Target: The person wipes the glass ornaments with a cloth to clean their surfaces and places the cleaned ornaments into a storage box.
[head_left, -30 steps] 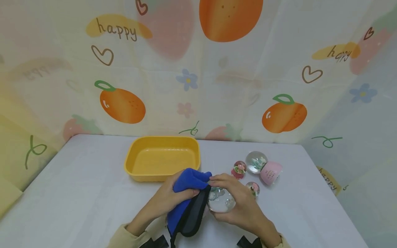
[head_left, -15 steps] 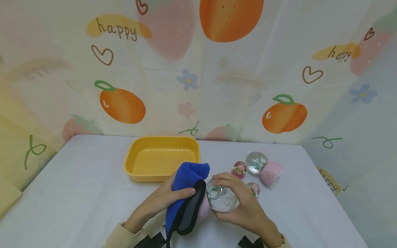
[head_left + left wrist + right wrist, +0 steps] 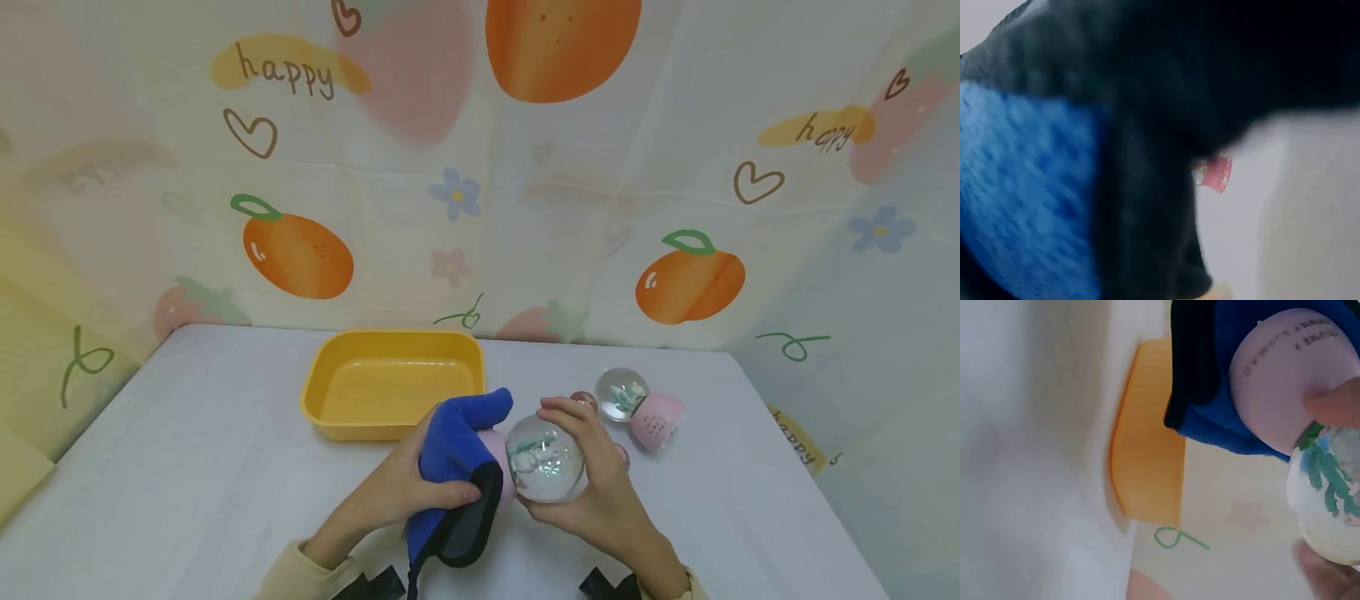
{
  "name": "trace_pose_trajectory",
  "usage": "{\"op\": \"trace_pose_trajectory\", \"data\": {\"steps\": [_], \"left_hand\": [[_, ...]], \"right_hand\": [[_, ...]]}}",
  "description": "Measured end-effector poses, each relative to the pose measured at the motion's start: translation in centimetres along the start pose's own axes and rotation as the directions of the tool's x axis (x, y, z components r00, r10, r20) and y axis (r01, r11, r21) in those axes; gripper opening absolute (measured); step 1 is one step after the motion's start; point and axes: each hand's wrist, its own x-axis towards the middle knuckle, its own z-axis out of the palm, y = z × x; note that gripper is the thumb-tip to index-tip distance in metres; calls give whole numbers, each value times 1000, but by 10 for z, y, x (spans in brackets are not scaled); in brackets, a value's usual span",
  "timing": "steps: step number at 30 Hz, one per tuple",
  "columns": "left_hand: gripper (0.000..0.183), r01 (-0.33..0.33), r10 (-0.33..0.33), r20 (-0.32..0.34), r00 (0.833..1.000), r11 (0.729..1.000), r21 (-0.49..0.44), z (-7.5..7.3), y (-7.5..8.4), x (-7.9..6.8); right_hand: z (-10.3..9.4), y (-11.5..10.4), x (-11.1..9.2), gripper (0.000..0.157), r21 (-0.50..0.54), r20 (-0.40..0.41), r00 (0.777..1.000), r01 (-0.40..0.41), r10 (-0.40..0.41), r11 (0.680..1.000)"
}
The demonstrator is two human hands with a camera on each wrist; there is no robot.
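My left hand point(image 3: 405, 485) grips a fuzzy blue cloth point(image 3: 454, 442) with black trim, its thumb on a dark grey padded strip. The cloth lies against the pink base point(image 3: 1285, 381) of a snow globe, covering part of it. With fingers and thumb curled round the clear ball, my right hand point(image 3: 603, 496) holds that snow globe point(image 3: 546, 467) on its side, base toward the left hand. White and green figures and glitter show inside the ball. Up close in the left wrist view, the cloth point(image 3: 1029, 187) and its dark trim hide both the globe and most of the hand.
A yellow tray point(image 3: 393, 431) stands behind the left hand. Beyond the right hand, a second snow globe point(image 3: 622, 393) with a pink base point(image 3: 657, 419) lies on its side. Two small globes are mostly hidden by the right hand; one red base point(image 3: 1217, 174) shows in the left wrist view.
The right hand has raised the snow globe slightly and shifted it right, and more of the ball and pink base shows. The cloth's top fold has changed shape and now reaches over the base.
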Motion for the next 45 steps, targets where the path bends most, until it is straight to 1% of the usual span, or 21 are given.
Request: {"op": "trace_pose_trajectory", "data": {"steps": [1,4,7,12,15,19,21,24,26,28,29,30,31,33,35,37,39,41,45], "left_hand": [[78,-3,3,-19,1000,1000,5,1,1,0],[80,-42,44,-70,997,999,30,5,1,-2],[80,-101,110,-107,988,991,85,7,-1,-2],[80,-190,209,-112,972,970,154,8,-4,-1],[80,-240,264,-107,959,950,199,8,-4,0],[75,-265,298,-109,949,934,240,9,-3,0],[68,-257,294,-124,948,934,247,9,-3,-1],[54,-246,291,-180,940,940,238,7,-4,-2],[47,-226,274,-216,937,949,221,4,-4,-2],[46,-199,241,-220,945,960,196,2,-4,-2],[49,-182,219,-203,954,966,185,1,-3,-2],[52,-160,189,-173,967,973,169,0,-2,-1],[57,-133,154,-132,979,978,159,0,-1,-1],[69,-83,90,-43,995,986,145,0,0,-1],[78,-49,46,22,999,988,149,0,2,-1],[81,-30,22,45,999,985,169,0,2,-2],[79,-30,24,34,999,984,176,1,2,-1],[73,-43,42,10,999,983,180,3,1,-1],[53,-77,87,-54,995,982,172,4,-1,-1]], "right_hand": [[0,0,1,100,-16,-10,1000,-15,15,1000],[0,0,2,103,-43,-28,998,-51,50,998],[0,1,2,103,-39,-37,998,-52,51,998],[-2,3,0,101,58,24,997,-73,72,996],[-4,4,-2,97,146,74,990,-131,121,981],[-4,6,-2,94,219,72,987,-156,144,963],[-4,6,-1,93,225,57,988,-153,144,962],[-4,6,-1,91,225,38,991,-132,127,965],[-4,5,-1,91,215,29,994,-106,102,971],[-3,5,-1,90,219,20,998,-64,61,974],[-3,5,-1,90,226,17,999,-41,38,973],[-3,5,-1,89,240,20,1000,-23,18,971],[-2,5,-1,89,254,26,1000,-8,1,967],[-2,5,-1,88,265,41,999,20,-32,964],[-1,5,-2,87,268,63,997,34,-52,963],[-1,4,-3,86,246,77,995,43,-64,968],[-1,2,-3,86,234,86,994,44,-65,971],[-1,1,-3,86,228,88,994,45,-67,973],[-2,-1,-3,86,212,101,993,35,-58,977]]}}
